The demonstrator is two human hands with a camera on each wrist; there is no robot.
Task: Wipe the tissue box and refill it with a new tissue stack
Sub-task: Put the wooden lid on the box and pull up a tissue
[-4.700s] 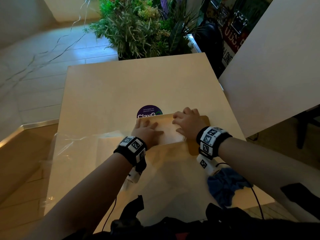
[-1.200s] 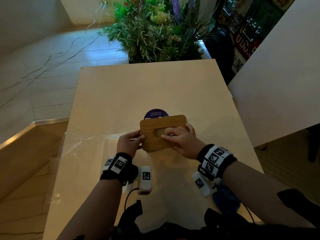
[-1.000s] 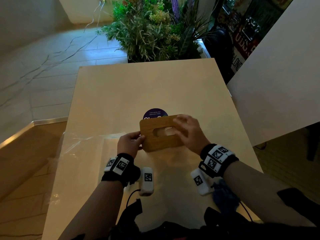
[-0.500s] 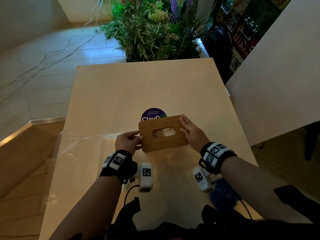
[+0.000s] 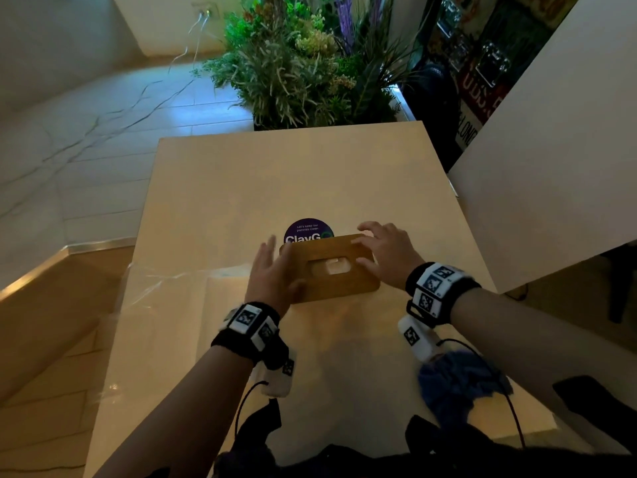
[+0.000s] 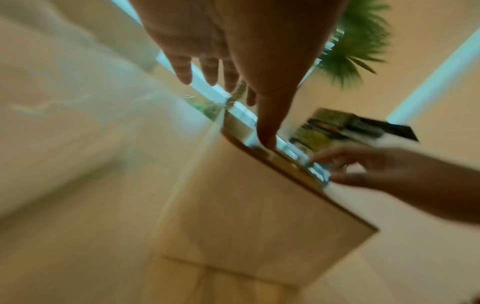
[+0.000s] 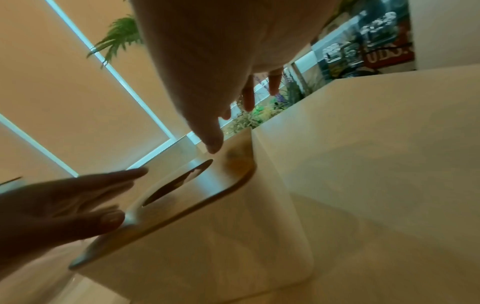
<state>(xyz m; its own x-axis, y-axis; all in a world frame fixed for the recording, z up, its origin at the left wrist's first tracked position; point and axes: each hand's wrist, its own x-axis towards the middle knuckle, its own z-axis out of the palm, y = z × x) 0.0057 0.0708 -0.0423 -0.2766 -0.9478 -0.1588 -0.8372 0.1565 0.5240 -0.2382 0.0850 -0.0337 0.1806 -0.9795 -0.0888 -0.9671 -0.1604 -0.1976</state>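
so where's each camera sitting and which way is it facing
head: worn on the head, looking forward and down at the tissue box on the table; both forearms, left hand and right hand show.
left wrist: under the left wrist, looking along the palm to the box's left end; right fingers enter.
right wrist: under the right wrist, facing the lid slot; left fingers enter.
shared: all three show the box and both hands.

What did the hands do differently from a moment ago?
The left hand let go of the tissue box's left end and opened, fingers straight. The right hand also spread open by the right end. The wooden lid with its slot stayed on, and the blue cloth stayed at the table's near edge.
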